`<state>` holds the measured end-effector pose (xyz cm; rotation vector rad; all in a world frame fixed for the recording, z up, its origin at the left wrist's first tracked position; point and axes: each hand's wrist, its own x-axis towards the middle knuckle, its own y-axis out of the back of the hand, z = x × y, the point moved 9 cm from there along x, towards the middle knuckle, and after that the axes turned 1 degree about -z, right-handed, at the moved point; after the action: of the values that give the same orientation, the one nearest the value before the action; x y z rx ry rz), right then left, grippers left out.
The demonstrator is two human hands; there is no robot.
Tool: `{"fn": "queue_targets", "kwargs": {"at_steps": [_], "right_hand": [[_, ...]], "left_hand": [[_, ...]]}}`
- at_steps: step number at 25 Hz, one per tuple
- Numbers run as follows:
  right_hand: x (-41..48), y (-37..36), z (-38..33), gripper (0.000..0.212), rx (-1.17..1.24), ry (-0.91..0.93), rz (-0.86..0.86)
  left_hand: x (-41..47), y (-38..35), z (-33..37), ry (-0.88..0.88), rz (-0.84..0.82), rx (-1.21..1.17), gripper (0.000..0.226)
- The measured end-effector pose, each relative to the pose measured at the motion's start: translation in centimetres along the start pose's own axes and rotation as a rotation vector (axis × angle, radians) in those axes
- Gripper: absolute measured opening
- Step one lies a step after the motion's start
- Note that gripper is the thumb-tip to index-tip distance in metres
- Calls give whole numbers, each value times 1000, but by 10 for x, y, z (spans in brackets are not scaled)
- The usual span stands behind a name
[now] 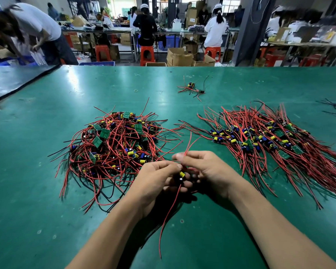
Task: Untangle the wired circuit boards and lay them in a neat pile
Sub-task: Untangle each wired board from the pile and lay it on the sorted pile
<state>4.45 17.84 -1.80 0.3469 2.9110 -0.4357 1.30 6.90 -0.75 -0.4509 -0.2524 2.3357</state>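
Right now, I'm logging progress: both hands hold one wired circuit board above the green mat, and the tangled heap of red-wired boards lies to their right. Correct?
Wrong side: the head view shows the tangled heap of red-wired boards lying left of the left hand and right hand holding the wired circuit board.

My green tabletop point(47, 171) carries a small rubber band point(136, 91) towards its far edge. Beyond that edge, people point(145, 26) stand among orange stools point(147, 55), cardboard boxes point(177, 57) and blue crates point(96, 63).
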Motion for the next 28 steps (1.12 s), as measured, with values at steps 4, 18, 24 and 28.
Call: {"fn": "queue_targets", "kwargs": {"at_steps": [4,18,24,28], "right_hand": [[-2,7,-8,28,-186,57,98],[-9,74,-42,33,-82,329,624],[-13,60,-42,29,-53,269,516],[-13,56,-43,76,-202,280,543]], "left_hand": [[1,1,-1,-3,-6,16,14],[0,-6,-6,38,-83,66,13],[4,-3,-3,43,-38,-51,42],[6,-1,-1,88,-50,-190,68]]}}
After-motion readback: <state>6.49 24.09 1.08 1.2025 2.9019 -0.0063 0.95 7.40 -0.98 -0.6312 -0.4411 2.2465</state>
